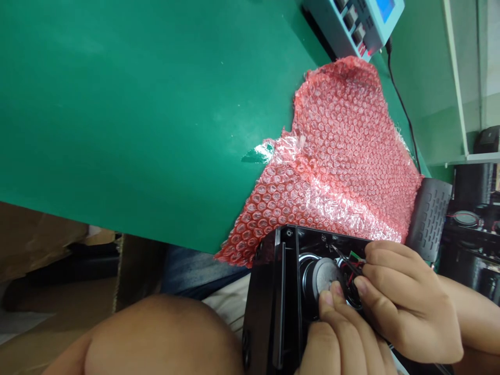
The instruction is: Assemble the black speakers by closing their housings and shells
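Note:
An opened black plastic speaker housing point(263, 307) lies low in the head view, partly on red bubble wrap point(339, 130). Inside it sits a round speaker driver point(326, 274) with a grey magnet back. Red and black wires point(353, 272) and a bit of green circuit board point(354, 255) show beside it. My left hand point(344, 341) is closed, its fingertips pressed on the driver. My right hand point(406, 302) pinches a thin dark pointed tool point(342, 257) over the wires; its exact kind is unclear, and the fingers hide its rear end.
A light blue device point(357, 23) with knobs and a screen stands at the back of the green table point(136, 114), its black cable point(400, 99) running down the right side. A perforated dark grey panel point(429, 219) and other black speaker parts point(474, 234) are at right. Cardboard point(144, 271) lies below the table edge.

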